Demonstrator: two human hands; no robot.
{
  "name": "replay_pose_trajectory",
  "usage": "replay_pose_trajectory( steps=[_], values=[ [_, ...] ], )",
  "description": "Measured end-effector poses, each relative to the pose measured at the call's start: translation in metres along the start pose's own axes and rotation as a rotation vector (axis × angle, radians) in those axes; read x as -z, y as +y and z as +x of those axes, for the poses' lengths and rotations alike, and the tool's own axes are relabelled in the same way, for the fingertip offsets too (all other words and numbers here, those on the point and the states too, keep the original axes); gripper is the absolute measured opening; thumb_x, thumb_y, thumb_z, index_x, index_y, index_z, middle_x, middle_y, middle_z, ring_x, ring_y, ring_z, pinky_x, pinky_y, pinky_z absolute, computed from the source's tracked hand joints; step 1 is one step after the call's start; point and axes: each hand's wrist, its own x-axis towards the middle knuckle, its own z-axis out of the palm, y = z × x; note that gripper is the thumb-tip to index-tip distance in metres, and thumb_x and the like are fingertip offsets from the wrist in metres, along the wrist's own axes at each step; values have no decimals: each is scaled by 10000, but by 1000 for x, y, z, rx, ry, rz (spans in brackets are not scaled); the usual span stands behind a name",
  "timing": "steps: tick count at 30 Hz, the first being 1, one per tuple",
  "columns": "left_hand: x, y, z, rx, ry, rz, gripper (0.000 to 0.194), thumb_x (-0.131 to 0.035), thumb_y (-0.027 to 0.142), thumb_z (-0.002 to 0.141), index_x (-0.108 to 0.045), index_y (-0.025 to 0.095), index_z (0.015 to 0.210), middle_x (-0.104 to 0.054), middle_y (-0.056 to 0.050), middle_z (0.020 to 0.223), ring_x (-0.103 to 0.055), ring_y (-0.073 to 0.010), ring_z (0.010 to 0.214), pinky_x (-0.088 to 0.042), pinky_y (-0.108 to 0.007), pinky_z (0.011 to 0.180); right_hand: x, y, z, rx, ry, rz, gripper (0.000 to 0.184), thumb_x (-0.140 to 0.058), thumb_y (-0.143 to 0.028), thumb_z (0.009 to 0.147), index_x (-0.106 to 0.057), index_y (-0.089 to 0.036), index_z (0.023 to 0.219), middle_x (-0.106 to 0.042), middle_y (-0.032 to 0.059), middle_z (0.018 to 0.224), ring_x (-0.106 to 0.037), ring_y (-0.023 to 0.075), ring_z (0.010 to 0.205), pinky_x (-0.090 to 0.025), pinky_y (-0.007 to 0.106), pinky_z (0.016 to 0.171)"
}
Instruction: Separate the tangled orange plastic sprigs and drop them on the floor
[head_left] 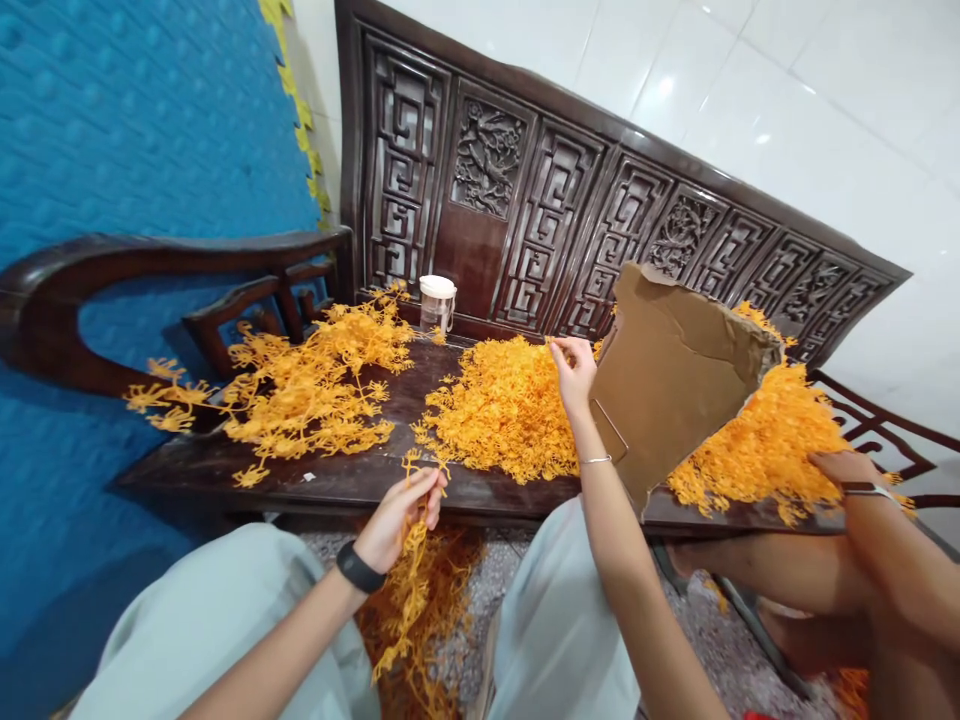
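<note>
Between my knees, my left hand (405,512) is closed around an orange branching plastic sprig (411,585), which hangs down from the fingers. My right hand (575,372) is raised over the far right edge of a heap of small orange plastic pieces (502,405). Its thumb and forefinger are pinched together; what lies between the tips is too small to make out. To the left on the dark wooden bench (420,385) lies a looser pile of orange branched sprigs (315,375). A bent sheet of brown cardboard (675,370) stands just right of my right forearm.
A lidded clear cup (436,305) stands against the bench's carved backrest (484,240). Beyond the cardboard, another person's hand (851,470) touches a second orange heap (772,440). More orange strands (442,640) lie below, on the speckled floor. A curved armrest (150,255) bounds the left.
</note>
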Motion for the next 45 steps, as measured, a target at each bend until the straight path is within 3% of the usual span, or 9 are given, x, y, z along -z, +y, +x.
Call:
replay_pose_trajectory(
  steps=[9,17,21,27,32,35,38,42,45],
  values=[
    [-2,1,2,15,-14,-19,235,-662,367,674,-575,149,673,-455,68,446,-429,-57,362,-343,-171,385,5,5,-8,-11,-136,-150,143,-556,-261,741,-647,-151,749,-490,4,684,-414,98,566,-383,246,603],
    [5,3,3,3,11,-25,218,-657,352,683,-584,147,690,-464,65,461,-438,-60,365,-353,-171,381,-4,16,-8,6,-163,-215,112,-562,-239,726,-634,-154,736,-503,6,699,-438,102,585,-381,244,614],
    [9,7,3,-11,25,-27,209,-641,345,701,-601,143,736,-511,49,513,-470,-71,380,-390,-184,394,-6,18,-7,-5,-125,-227,166,-580,-242,707,-616,-149,840,-508,13,743,-451,108,612,-384,245,616],
    [16,11,2,-38,43,-50,170,-611,295,734,-622,131,778,-597,2,628,-561,-105,491,-485,-210,503,-2,7,-8,-4,-84,-181,163,-567,-262,717,-593,-151,833,-512,11,756,-426,98,592,-374,240,598],
    [16,13,2,-43,21,-98,170,-545,263,776,-623,135,856,-656,-49,759,-625,-157,611,-521,-268,607,6,-21,-22,-23,-51,-92,135,-518,-273,767,-583,-156,780,-521,3,723,-388,85,545,-358,236,574],
    [15,15,2,-44,8,-153,218,-471,283,823,-606,148,928,-675,-81,878,-640,-216,810,-513,-359,760,6,-47,-38,-24,-236,8,184,-483,-318,803,-582,-164,789,-553,14,730,-441,99,589,-370,239,590],
    [13,17,2,-66,2,-232,252,-424,306,851,-590,160,972,-657,-95,1013,-550,-248,1049,-452,-437,882,-1,-71,-59,-38,-669,120,251,-494,-389,799,-597,-164,754,-584,16,721,-493,106,635,-380,231,599],
    [13,21,2,-112,-4,-239,279,-436,344,845,-589,174,1004,-606,-87,1144,-431,-243,1186,-423,-428,923,-19,-83,-91,-56,-1217,124,357,-541,-479,744,-625,-141,666,-586,-1,624,-488,90,575,-355,215,557],
    [14,25,0,-152,-8,-187,261,-513,308,809,-586,186,1027,-591,-80,1168,-407,-247,1204,-428,-403,919,-29,-83,-107,-86,-1375,145,349,-563,-461,733,-641,-126,676,-578,-8,580,-457,76,525,-337,205,525]
  ],
)
